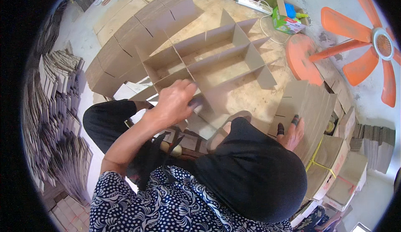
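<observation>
A cardboard divider (217, 44) of interlocked slotted strips stands on edge in front of me, forming several open cells. My left hand (177, 100) is closed on the divider's near left part, with its fingertips partly hidden. To the right, a stack of slotted cardboard strips (301, 102) leans at a slant. My right hand (292, 136) rests against that stack with its fingers stretched out, dark wraps around two of them. No strip is lifted by it.
A long row of slotted cardboard strips (138, 36) stands at far left. Bundled cardboard (62, 102) is piled along the left side. An orange fan (367, 38), a green box (288, 21) and a white power strip (254, 4) are at far right. Tied cartons (330, 161) sit near right.
</observation>
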A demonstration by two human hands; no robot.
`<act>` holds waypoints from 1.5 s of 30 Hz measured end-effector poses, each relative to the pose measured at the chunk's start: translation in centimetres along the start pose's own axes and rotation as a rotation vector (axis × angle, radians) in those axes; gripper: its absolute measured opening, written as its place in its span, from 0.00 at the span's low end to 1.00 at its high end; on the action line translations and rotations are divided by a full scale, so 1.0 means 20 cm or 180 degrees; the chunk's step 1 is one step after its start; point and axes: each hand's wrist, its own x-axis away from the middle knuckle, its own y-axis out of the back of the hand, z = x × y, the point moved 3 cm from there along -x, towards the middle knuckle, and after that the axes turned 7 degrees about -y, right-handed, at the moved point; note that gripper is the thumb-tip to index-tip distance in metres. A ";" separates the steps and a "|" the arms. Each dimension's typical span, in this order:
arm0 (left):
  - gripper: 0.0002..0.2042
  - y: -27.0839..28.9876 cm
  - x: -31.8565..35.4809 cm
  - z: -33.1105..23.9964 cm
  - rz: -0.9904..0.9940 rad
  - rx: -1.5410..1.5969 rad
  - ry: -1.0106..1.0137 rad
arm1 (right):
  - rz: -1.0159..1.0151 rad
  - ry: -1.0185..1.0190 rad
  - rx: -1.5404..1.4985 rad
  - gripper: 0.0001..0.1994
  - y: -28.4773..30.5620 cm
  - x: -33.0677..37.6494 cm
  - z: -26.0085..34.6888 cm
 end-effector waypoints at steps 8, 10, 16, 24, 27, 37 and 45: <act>0.08 -0.27 -0.21 0.06 0.0487 0.0160 0.0206 | -0.0170 -0.1283 -0.2231 0.13 0.23 -0.10 -0.34; 0.09 -0.26 -0.18 0.06 0.0252 0.0382 0.0057 | -0.0490 -0.0866 -0.2193 0.14 0.32 -0.19 -0.29; 0.09 -0.35 -0.26 0.06 0.0066 0.0397 0.0038 | 0.0475 0.0628 -0.2244 0.22 0.22 -0.53 0.33; 0.10 -0.39 -0.29 0.06 -0.0035 0.0398 0.0073 | 0.1893 0.1328 -0.2384 0.20 0.17 -0.90 0.93; 0.11 -0.40 -0.30 0.07 -0.0027 0.0439 0.0004 | 0.1625 0.1736 -0.2258 0.22 0.22 -0.94 1.03; 0.07 -0.34 -0.36 0.07 0.0013 0.0491 -0.0024 | 0.1647 0.1866 -0.2031 0.21 0.14 -1.01 1.02; 0.07 -0.36 -0.38 0.07 0.0086 0.0506 -0.0053 | 0.1755 0.2061 -0.2227 0.20 -0.01 -0.96 1.02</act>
